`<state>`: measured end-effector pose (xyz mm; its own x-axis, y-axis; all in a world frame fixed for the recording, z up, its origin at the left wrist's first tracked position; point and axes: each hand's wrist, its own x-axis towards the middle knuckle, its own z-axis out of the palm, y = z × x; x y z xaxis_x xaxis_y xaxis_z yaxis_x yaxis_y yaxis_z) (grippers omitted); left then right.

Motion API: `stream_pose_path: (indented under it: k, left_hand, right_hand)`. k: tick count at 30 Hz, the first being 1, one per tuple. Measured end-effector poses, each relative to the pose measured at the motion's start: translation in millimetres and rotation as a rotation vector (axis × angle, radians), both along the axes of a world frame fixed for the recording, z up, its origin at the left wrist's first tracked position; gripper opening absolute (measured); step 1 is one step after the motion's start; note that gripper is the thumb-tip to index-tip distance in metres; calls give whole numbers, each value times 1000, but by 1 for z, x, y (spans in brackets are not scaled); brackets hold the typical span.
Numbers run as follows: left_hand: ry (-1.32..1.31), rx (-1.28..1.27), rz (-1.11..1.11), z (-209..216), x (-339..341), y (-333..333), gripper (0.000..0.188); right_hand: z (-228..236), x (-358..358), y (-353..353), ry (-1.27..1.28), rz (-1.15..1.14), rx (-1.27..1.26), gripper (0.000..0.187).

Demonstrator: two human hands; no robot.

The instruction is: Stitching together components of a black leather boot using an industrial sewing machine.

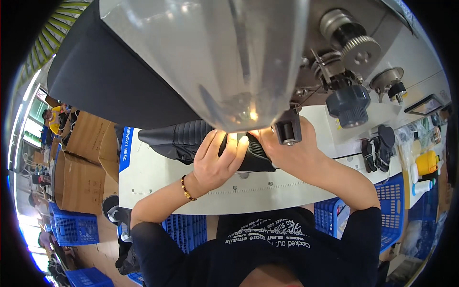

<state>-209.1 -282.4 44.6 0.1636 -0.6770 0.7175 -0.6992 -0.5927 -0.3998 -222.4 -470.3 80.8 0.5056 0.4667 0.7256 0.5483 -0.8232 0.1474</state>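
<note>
A black padded fabric piece point(184, 136) with ribbed stitching lies on the white sewing table point(215, 203), under the sewing machine head point(205, 57). My left hand point(217, 160) is closed on its near side, fingers bent and bunched by the lit work spot. On the other side of that spot, my right hand point(287, 148) grips the piece's right part; the machine head and a small metal fitting hide some of its fingers. The needle area is hidden behind the head. A beaded bracelet point(186, 188) circles my left wrist.
Tension knobs point(348, 103) jut from the machine at right. Black strapped items point(377, 148) and a phone-like device point(424, 104) lie at the right. Blue crates point(389, 205) stand below the table, and cardboard boxes point(81, 182) at left. Other people are far left.
</note>
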Motion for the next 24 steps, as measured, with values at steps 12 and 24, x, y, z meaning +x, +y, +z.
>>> stream_pose_path:
  k: [12, 24]
  left_hand:
    - [-20, 189, 41, 5, -4, 4, 28]
    - [-121, 244, 207, 5, -15, -12, 26]
  right_hand:
    - [-5, -24, -19, 539, 77, 461, 35]
    - [-43, -9, -9, 1069, 553, 1136, 32]
